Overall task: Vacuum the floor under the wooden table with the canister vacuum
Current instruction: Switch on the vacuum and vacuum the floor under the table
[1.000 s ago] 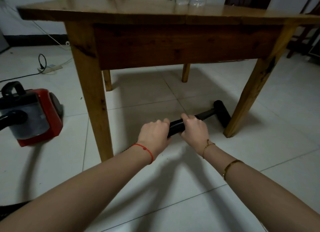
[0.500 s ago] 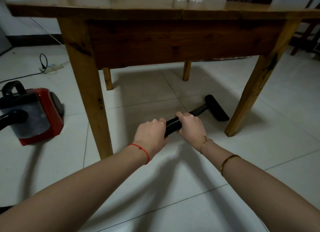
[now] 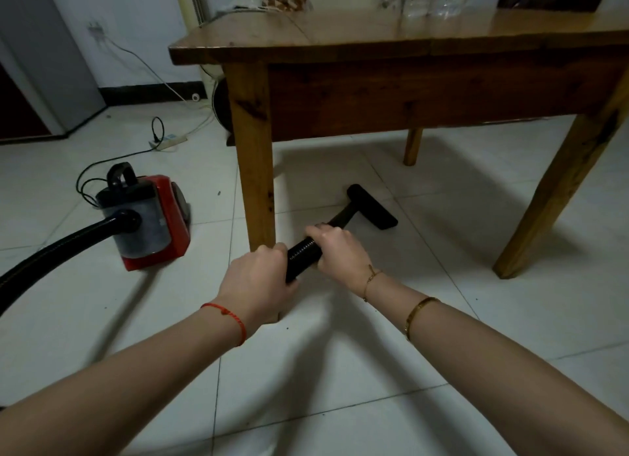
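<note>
Black nozzle (image 3: 371, 206) now sits nearer left table leg (image 3: 253, 156); 2 hands grip.

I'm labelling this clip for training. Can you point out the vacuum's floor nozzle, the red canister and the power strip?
floor nozzle (image 3: 372, 206), head view, middle of the black bar.
red canister (image 3: 170, 217), head view, red side panel.
power strip (image 3: 169, 141), head view, middle of the white body.
</note>
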Available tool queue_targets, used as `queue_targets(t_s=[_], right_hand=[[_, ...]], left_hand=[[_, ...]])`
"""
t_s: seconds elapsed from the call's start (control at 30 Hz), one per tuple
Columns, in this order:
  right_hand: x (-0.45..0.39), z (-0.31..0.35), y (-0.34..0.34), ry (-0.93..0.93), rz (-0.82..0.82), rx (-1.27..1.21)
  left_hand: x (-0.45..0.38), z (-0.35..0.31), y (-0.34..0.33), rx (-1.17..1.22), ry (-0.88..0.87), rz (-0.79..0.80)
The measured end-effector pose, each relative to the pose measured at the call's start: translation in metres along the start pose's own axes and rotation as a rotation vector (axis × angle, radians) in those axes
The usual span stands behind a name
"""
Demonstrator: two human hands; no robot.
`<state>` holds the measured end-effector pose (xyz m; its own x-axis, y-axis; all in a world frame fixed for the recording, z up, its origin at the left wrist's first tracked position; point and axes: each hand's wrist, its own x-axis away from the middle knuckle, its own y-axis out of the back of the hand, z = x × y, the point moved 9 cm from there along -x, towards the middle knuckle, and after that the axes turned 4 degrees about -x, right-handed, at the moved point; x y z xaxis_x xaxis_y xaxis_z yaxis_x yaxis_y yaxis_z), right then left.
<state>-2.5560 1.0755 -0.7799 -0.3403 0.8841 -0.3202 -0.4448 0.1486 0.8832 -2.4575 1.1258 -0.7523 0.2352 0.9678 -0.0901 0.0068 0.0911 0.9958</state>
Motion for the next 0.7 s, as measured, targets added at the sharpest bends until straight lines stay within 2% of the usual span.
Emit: queue_targets(t_s=[0.13,0.27,0.53,0.7], right_hand=[[-0.006,0.018,-0.01,0.088,0.017,-0.089],[-0.012,0.008,-0.026,0.132,0.064,-0.141],[-0.032,-0.061,-0.042,0.089,0.139,-0.172],[-0.058,-0.116,-0.054,-0.024,0.278,-0.138]], left_hand=[[0.007,0.016,-0.005,-0.004,0.046,0.034],[0.003,0.013,-0.017,0.02,0.063,0.059],[-0.047,-0.024,-0.048,0.066,0.059,0.045],[-0.094,-0.05,-0.066,0.081,0.08,0.052]])
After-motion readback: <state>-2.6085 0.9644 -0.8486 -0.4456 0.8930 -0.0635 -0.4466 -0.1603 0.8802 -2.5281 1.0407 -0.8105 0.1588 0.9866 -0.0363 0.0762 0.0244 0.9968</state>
